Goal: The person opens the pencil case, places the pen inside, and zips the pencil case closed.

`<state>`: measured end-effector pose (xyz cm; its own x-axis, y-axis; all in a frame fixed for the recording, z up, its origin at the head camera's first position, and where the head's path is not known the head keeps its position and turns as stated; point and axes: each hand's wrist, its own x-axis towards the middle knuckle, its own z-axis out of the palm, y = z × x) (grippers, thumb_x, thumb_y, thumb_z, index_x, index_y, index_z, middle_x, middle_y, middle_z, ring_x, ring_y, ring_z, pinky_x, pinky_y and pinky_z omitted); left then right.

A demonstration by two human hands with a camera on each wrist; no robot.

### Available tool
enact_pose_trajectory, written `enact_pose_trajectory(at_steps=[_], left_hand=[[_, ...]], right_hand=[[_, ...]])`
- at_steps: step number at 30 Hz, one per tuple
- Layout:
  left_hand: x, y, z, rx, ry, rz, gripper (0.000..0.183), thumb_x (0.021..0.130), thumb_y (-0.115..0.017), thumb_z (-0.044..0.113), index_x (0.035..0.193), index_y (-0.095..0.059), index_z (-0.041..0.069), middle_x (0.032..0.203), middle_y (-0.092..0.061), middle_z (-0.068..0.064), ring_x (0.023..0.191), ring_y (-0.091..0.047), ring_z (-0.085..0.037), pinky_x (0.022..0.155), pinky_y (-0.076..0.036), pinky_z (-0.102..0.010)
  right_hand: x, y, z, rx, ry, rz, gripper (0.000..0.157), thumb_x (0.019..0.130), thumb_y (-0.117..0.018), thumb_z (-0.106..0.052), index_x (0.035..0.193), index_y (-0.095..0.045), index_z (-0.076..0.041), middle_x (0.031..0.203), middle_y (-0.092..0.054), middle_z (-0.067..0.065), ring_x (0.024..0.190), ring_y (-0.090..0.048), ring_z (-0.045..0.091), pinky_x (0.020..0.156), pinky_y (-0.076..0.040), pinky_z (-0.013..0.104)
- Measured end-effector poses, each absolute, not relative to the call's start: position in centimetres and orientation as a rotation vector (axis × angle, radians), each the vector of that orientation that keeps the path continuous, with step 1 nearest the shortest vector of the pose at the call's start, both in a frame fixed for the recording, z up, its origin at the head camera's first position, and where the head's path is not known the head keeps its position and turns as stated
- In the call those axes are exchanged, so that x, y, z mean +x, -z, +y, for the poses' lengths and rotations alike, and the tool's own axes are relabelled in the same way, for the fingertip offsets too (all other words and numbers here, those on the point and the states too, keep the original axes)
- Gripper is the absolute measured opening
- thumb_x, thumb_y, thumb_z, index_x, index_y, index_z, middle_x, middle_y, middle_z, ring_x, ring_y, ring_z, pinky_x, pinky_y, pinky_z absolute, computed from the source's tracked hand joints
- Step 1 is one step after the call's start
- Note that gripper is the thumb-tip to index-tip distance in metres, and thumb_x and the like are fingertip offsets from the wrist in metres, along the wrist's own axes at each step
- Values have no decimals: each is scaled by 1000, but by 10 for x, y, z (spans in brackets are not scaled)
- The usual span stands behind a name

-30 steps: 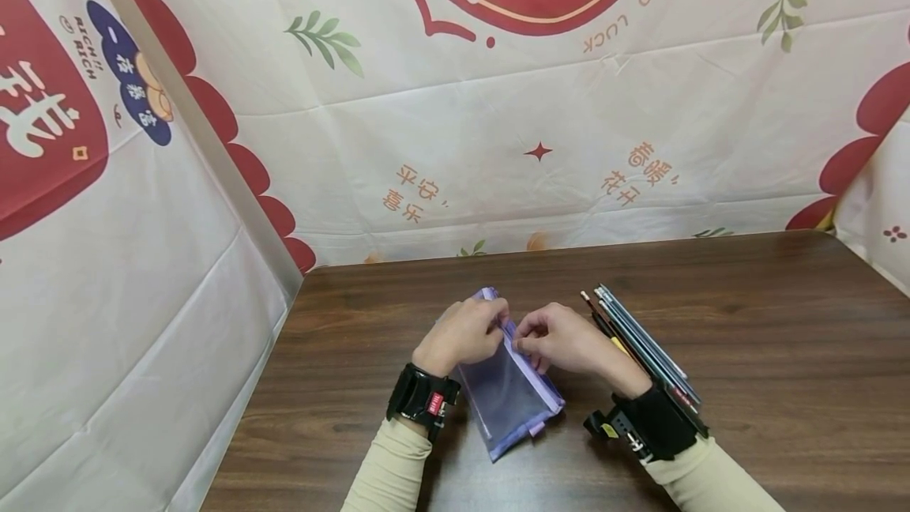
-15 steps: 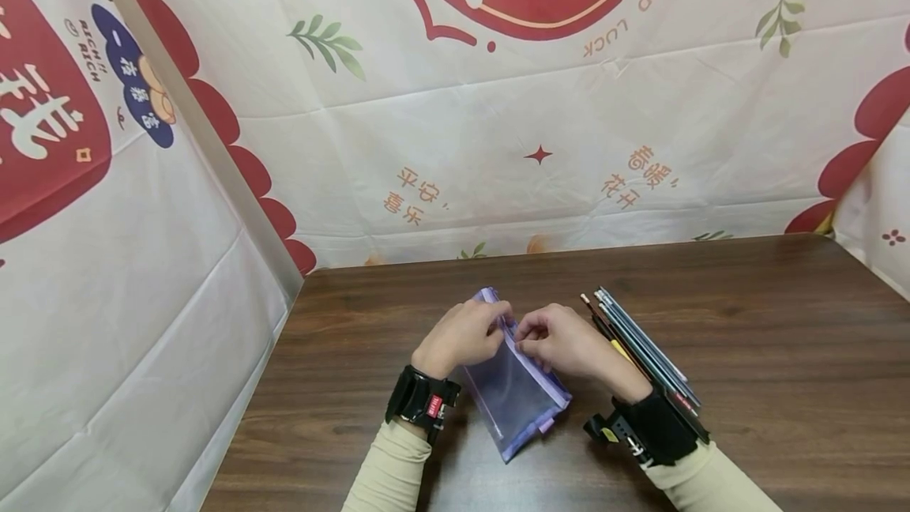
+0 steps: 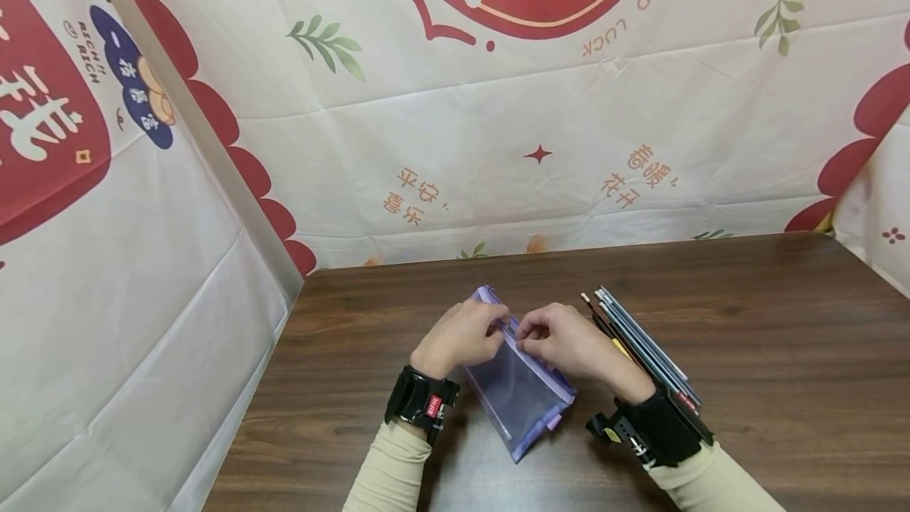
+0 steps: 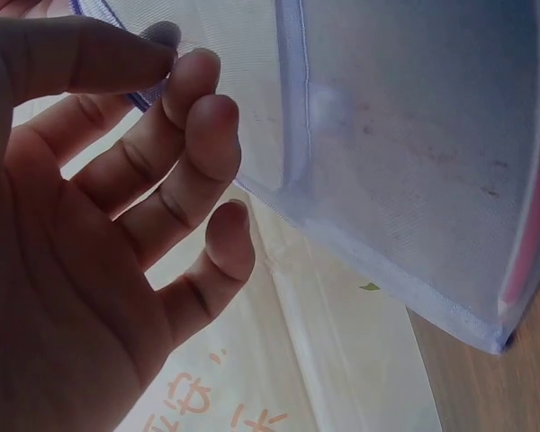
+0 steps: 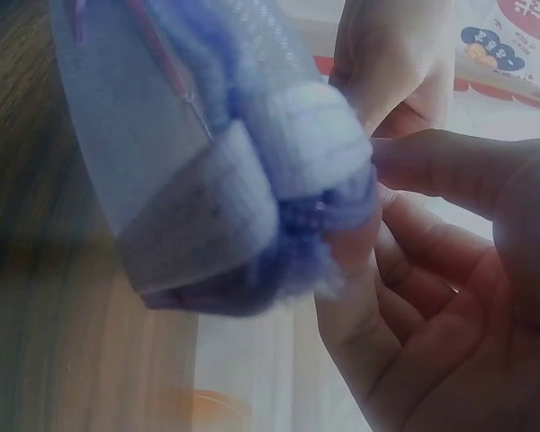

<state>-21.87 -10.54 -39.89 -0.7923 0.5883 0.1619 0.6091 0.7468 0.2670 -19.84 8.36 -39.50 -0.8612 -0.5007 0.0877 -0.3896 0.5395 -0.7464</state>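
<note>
A purple see-through mesh zipper pouch (image 3: pixel 515 393) is held at a slant above the brown table. My left hand (image 3: pixel 462 336) pinches its zipper edge near the upper end; in the left wrist view, thumb and forefinger meet on the purple rim of the mesh (image 4: pixel 405 144), with the other fingers loosely bent. Close beside it, my right hand (image 3: pixel 565 340) pinches the same edge between thumb and forefinger. A thin pink strip (image 4: pixel 533 207) runs along one side of the pouch; I cannot tell what it is.
Several pencils (image 3: pixel 643 346), mostly blue-grey and dark, lie in a bundle on the table (image 3: pixel 320 385), partly behind my right wrist. A printed white cloth (image 3: pixel 469 133) hangs behind the table, and another cloth (image 3: pixel 163 299) hangs at its left.
The pouch's lower end has swung to the right, and its small tab has moved with it. Both hands have stayed almost in place on the zipper edge.
</note>
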Motion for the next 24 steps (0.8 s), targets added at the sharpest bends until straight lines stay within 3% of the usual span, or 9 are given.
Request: enact_pose_trajectory(at_steps=[11,24], left_hand=[[-218,400,-109,-970,530,-2899,15,80,-55,8,91,-64,13,70,-53,4,57,-47,-7,48,-34,-19],[-216,400,-109,-958,539,-2892,18,82,-54,8,94,-66,13,72,-55,4,57,-46,-6,50,-35,-20]], right_hand=[[-196,392,91,-767,1269,2627,9,86,-64,-12,85,-70,-5,66,-64,7,48,-55,12,42,-49,27],[-201,389,155,-568,1249,2681,17,87,-65,-19,92,-68,-3,68,-62,11,57,-60,18,52,-57,40]])
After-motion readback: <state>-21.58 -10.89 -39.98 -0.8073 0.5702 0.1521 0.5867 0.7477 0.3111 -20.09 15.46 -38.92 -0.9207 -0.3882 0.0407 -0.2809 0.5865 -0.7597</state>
